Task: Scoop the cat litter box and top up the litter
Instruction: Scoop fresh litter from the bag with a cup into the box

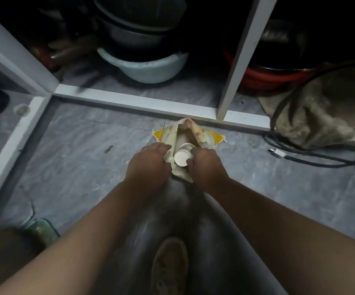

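Note:
A yellow and white litter bag (209, 137) stands open on the grey floor in front of a low cabinet. My left hand (149, 165) grips the bag's left edge at the opening. My right hand (206, 167) holds a white plastic cup (181, 157) by its side, inside the mouth of the bag, the cup's flat round end facing me. The contents of the bag are hidden in shadow. No litter box shows in this view.
The open cabinet holds a pale blue basin (144, 67) under stacked dark pots and a red tub (272, 75). A sack (321, 111) and black cables (321, 154) lie right. White frame rail (142, 103) crosses ahead. My shoe (170, 265) is below.

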The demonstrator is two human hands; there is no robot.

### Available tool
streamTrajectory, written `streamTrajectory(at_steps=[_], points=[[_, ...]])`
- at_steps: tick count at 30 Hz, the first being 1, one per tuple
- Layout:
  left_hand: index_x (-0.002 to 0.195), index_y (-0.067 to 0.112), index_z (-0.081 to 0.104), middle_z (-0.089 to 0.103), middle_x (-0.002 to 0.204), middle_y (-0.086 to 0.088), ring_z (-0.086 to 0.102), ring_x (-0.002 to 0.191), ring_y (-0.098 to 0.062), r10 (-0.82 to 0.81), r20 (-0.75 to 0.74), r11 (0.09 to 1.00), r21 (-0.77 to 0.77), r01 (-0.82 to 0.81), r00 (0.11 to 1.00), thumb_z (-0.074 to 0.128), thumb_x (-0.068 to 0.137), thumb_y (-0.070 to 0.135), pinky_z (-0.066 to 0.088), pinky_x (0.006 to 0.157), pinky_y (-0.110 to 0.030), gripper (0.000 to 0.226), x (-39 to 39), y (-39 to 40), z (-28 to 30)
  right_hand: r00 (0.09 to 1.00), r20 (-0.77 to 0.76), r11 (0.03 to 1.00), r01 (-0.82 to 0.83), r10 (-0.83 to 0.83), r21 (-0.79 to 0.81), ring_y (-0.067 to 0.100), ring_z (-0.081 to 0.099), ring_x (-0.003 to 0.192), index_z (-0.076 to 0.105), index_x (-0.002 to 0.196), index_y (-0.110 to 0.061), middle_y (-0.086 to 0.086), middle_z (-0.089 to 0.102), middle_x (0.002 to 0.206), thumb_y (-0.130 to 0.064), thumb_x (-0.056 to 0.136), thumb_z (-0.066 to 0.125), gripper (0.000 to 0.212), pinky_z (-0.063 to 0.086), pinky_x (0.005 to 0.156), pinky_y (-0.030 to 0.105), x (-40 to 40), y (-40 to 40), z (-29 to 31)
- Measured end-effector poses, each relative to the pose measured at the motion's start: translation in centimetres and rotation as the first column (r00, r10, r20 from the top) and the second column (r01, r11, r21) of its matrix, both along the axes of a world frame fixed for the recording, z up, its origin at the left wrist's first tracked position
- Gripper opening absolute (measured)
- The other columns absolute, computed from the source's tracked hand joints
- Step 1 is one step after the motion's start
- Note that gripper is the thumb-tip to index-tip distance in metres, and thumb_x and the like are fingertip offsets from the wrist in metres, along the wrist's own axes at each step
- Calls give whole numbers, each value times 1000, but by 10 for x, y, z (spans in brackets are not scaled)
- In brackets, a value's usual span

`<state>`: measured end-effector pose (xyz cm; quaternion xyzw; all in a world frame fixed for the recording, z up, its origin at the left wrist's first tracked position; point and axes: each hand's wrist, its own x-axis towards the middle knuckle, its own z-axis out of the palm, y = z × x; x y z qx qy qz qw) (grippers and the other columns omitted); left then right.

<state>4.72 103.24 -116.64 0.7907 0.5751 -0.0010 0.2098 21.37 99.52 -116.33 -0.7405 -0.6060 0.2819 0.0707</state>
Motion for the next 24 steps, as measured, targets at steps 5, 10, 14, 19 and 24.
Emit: streamTrajectory(at_steps=[5, 10, 14, 19, 24], points=[[143, 31, 53, 48, 152, 5, 50, 132, -21, -32, 43, 998, 47, 30, 999, 53, 96, 31, 47, 105, -43, 47, -9, 11, -49, 995, 63, 996, -86, 84, 27, 30, 55, 116, 53, 134, -8, 16, 59, 126, -17, 97, 53, 38, 42, 96, 31, -14, 19, -37], [139, 28, 54, 54, 142, 5, 58, 122, -20, 57, 215, 988, 128, -86, 975, 60, 96, 34, 52, 96, -42, 44, -3, 14, -79, 984, 99, 987, -144, 150, -71, 37, 55, 116, 51, 134, -7, 19, 57, 125, -18, 101, 45, 36, 44, 91, 37, -24, 31, -58], [134, 29, 53, 59, 134, 4, 64, 111, -20, 194, 352, 968, 84, -237, 916, 67, 91, 34, 55, 90, -44, 45, 7, 13, -88, 993, 99, 995, -59, 66, -77, 35, 60, 105, 62, 110, -7, 16, 64, 111, -23, 102, 43, 26, 41, 77, 33, -29, 37, -65], [125, 25, 59, 64, 123, 3, 66, 101, -18, 278, 440, 940, 56, -335, 854, 72, 88, 24, 56, 88, -42, 40, 16, 18, -92, 984, 167, 995, 72, -60, -70, 32, 61, 108, 59, 121, -9, 17, 62, 116, -31, 98, 53, 32, 49, 86, 35, -31, 50, -70], [126, 24, 60, 66, 121, 4, 66, 101, -17, 246, 435, 943, 98, -317, 866, 70, 91, 25, 57, 87, -43, 36, 12, 15, -102, 944, 285, 947, -75, 169, -313, 31, 52, 128, 49, 139, -4, 14, 53, 137, -31, 94, 59, 54, 46, 98, 38, -34, 71, -67]])
